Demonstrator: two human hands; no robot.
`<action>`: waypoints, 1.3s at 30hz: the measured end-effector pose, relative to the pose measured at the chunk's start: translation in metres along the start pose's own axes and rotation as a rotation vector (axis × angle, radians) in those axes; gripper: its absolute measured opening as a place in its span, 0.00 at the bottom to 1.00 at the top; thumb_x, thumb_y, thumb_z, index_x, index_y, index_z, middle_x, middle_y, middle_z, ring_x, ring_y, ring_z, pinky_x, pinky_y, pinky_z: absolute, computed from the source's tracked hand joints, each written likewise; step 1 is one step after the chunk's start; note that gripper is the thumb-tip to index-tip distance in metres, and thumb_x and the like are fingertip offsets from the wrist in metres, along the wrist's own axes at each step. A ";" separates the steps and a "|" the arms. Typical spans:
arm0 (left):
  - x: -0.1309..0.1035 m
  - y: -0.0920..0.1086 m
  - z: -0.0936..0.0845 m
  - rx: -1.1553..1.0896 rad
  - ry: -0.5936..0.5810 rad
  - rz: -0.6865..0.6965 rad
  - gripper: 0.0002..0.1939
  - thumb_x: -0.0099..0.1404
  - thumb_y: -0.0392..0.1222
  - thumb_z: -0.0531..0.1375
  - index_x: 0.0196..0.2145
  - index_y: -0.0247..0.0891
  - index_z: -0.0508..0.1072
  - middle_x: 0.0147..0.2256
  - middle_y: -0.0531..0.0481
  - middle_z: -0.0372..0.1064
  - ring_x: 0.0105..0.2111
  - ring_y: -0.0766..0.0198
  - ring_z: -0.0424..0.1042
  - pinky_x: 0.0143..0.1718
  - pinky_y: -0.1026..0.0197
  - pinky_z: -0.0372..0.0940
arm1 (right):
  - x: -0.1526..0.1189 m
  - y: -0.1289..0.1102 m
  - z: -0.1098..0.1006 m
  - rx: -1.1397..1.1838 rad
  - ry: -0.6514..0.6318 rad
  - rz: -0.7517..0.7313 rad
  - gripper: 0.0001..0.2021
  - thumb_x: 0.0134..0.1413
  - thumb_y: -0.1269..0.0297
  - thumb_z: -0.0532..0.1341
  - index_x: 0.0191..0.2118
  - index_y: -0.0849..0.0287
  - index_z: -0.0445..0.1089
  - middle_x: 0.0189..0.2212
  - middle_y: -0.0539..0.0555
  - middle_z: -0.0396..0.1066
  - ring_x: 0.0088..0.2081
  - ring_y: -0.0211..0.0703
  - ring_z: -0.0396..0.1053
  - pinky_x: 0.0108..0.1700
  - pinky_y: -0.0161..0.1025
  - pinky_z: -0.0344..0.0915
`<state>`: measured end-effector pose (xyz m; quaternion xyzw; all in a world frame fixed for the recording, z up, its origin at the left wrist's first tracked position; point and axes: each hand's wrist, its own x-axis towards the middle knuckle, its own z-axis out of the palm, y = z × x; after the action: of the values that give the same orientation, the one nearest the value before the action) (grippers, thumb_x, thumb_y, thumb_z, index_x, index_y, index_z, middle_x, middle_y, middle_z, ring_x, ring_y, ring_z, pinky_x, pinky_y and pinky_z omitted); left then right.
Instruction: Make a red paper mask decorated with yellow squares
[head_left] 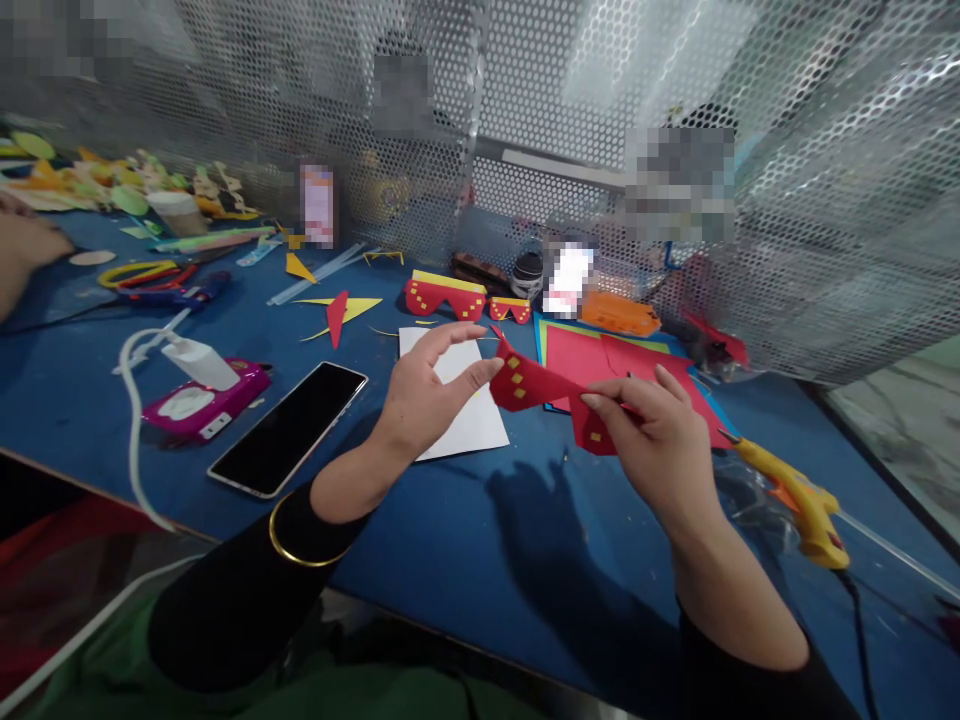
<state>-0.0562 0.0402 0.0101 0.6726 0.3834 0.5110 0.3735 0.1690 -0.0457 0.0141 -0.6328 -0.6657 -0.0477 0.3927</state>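
Red paper glasses (pixel 536 382) with small yellow squares are held up over the blue table, tilted and bent. At their left end is my left hand (pixel 431 385), its thumb on the paper and its index finger curved above. My right hand (pixel 656 430) pinches the other half between thumb and fingers and hides part of it. Behind them stand a larger pair of red glasses with a yellow top edge (pixel 446 297) and a smaller pair (pixel 510 309). Beneath my left hand lies a white sheet (pixel 457 430).
Red sheets (pixel 667 385) lie on other coloured paper. To the right is a yellow glue gun (pixel 795 500). A black phone (pixel 289 430) and a purple power strip (pixel 206 400) lie left. Another person's hand (pixel 26 245) rests far left. A perforated metal screen (pixel 540 100) bounds the back.
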 end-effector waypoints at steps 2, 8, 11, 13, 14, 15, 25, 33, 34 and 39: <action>-0.001 -0.003 0.002 -0.060 0.113 -0.048 0.19 0.59 0.48 0.68 0.46 0.39 0.76 0.51 0.44 0.75 0.53 0.57 0.70 0.59 0.53 0.60 | 0.001 0.001 -0.001 0.079 0.037 0.098 0.11 0.60 0.54 0.61 0.31 0.52 0.75 0.28 0.47 0.77 0.30 0.40 0.71 0.66 0.61 0.52; -0.007 -0.003 0.014 -0.420 0.003 -0.380 0.17 0.51 0.50 0.73 0.33 0.37 0.77 0.33 0.50 0.76 0.37 0.63 0.72 0.47 0.57 0.65 | 0.002 0.000 0.001 0.239 0.022 0.322 0.13 0.53 0.49 0.63 0.31 0.53 0.77 0.25 0.48 0.74 0.27 0.43 0.68 0.48 0.54 0.68; -0.012 0.000 0.019 -0.537 -0.107 -0.539 0.16 0.49 0.49 0.74 0.31 0.37 0.80 0.33 0.49 0.78 0.37 0.63 0.72 0.50 0.57 0.64 | 0.000 0.000 0.004 0.241 0.020 0.331 0.14 0.53 0.48 0.63 0.31 0.53 0.77 0.27 0.50 0.76 0.30 0.45 0.70 0.45 0.51 0.69; -0.014 0.001 0.021 -0.575 -0.154 -0.588 0.16 0.49 0.48 0.74 0.32 0.36 0.81 0.35 0.48 0.79 0.38 0.62 0.73 0.51 0.56 0.63 | -0.001 -0.002 0.006 0.242 0.013 0.335 0.15 0.52 0.47 0.63 0.31 0.53 0.78 0.27 0.51 0.76 0.30 0.46 0.71 0.47 0.53 0.69; -0.015 0.001 0.021 -0.588 -0.168 -0.599 0.16 0.49 0.48 0.75 0.33 0.36 0.82 0.35 0.47 0.80 0.39 0.61 0.74 0.51 0.56 0.63 | -0.002 -0.003 0.007 0.246 0.008 0.335 0.15 0.52 0.47 0.63 0.31 0.53 0.78 0.27 0.50 0.77 0.30 0.46 0.71 0.49 0.55 0.68; -0.016 0.002 0.021 -0.601 -0.172 -0.607 0.17 0.48 0.48 0.75 0.33 0.36 0.83 0.36 0.46 0.80 0.39 0.60 0.74 0.51 0.56 0.63 | -0.003 -0.005 0.008 0.252 0.004 0.333 0.14 0.52 0.47 0.63 0.31 0.52 0.78 0.27 0.50 0.77 0.30 0.46 0.72 0.52 0.57 0.67; -0.017 0.000 0.021 -0.617 -0.092 -0.603 0.09 0.52 0.43 0.72 0.30 0.36 0.82 0.34 0.47 0.80 0.37 0.63 0.73 0.47 0.59 0.64 | -0.005 -0.013 0.013 0.248 -0.017 0.289 0.14 0.53 0.48 0.63 0.35 0.51 0.80 0.33 0.51 0.81 0.36 0.49 0.77 0.63 0.63 0.58; -0.016 -0.001 0.021 -0.625 -0.098 -0.613 0.14 0.51 0.50 0.73 0.31 0.38 0.82 0.37 0.46 0.80 0.36 0.63 0.72 0.42 0.59 0.63 | -0.008 -0.016 0.014 0.260 -0.011 0.321 0.13 0.51 0.48 0.64 0.32 0.51 0.79 0.30 0.51 0.80 0.33 0.48 0.76 0.57 0.62 0.65; -0.016 -0.002 0.022 -0.627 -0.088 -0.614 0.14 0.51 0.50 0.73 0.31 0.38 0.82 0.37 0.46 0.80 0.36 0.63 0.72 0.41 0.59 0.63 | -0.008 -0.017 0.014 0.261 -0.007 0.322 0.13 0.51 0.48 0.64 0.32 0.51 0.79 0.30 0.50 0.80 0.33 0.47 0.76 0.57 0.61 0.66; -0.018 -0.004 0.024 -0.695 -0.067 -0.627 0.13 0.50 0.44 0.74 0.32 0.36 0.82 0.37 0.45 0.80 0.37 0.62 0.74 0.44 0.57 0.65 | -0.010 -0.020 0.018 0.273 -0.007 0.319 0.13 0.51 0.48 0.65 0.31 0.51 0.79 0.29 0.50 0.79 0.32 0.47 0.76 0.58 0.62 0.64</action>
<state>-0.0368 0.0228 -0.0052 0.3758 0.3619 0.4495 0.7251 0.1416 -0.0480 0.0047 -0.6711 -0.5589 0.1080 0.4750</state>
